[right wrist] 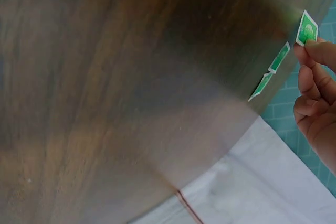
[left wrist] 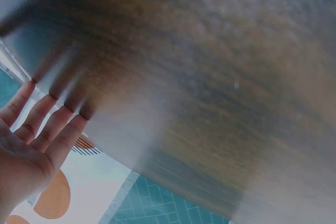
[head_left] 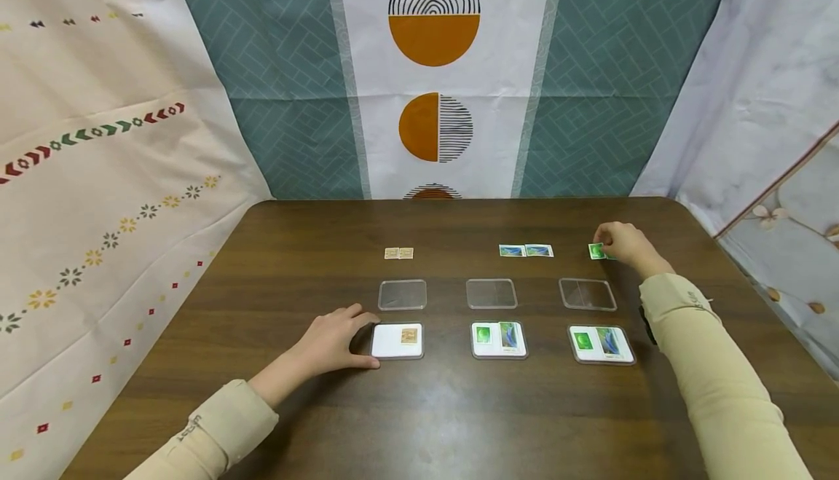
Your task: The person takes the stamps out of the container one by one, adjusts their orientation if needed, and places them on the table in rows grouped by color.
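Between thumb and fingers, my right hand (head_left: 624, 244) pinches a small green stamp (right wrist: 307, 29) at the far right of the table. Two more green stamps (right wrist: 279, 59) lie below it on the wood, mostly hidden by the hand in the head view. My left hand (head_left: 337, 341) rests on the table with fingers fairly straight. Its thumb and index fingertip are right at the left edge of a clear case (head_left: 398, 356) holding a white card with a brown stamp (head_left: 409, 336).
Two similar cases, one in the middle (head_left: 499, 354) and one at right (head_left: 603, 360), each hold a green and a blue stamp. Behind the cases lie three clear lids (head_left: 403, 295). Farther back are two brown stamps (head_left: 392, 253) and two blue stamps (head_left: 539, 250). Curtains (head_left: 288, 101) hang around the table.
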Action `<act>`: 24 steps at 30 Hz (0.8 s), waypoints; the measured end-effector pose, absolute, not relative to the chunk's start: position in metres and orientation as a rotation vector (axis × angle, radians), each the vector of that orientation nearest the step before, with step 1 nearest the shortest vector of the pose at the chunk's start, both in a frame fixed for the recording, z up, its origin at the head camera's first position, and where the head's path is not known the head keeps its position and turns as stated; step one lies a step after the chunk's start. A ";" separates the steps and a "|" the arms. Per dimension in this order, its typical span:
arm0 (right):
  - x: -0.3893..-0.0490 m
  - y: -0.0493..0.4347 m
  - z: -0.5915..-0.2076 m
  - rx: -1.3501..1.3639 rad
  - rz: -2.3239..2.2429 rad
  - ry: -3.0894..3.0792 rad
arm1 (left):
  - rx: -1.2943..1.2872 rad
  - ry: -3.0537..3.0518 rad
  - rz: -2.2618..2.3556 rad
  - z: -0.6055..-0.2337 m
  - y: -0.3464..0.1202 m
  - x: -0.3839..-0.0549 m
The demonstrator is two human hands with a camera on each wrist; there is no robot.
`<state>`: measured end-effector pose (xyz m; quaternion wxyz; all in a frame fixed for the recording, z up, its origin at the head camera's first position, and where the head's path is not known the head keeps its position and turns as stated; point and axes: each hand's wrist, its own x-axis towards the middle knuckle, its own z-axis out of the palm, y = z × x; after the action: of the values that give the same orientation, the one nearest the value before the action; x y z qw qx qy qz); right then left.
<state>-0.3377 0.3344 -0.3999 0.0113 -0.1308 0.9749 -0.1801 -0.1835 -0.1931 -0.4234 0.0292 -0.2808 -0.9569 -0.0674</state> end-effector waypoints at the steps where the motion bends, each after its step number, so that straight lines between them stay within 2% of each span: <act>1: -0.337 0.333 -0.401 -0.411 -0.554 3.051 | -0.866 -2.951 -0.206 -0.424 -0.193 -0.183; 24: -0.339 0.326 -0.398 -0.368 -0.424 3.095 | -0.872 -2.942 -0.229 -0.422 -0.194 -0.182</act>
<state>-0.3393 0.3257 -0.3977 -0.0018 -0.1169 0.9840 -0.1347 -0.1820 -0.1936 -0.4225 0.0324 -0.2834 -0.9556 -0.0745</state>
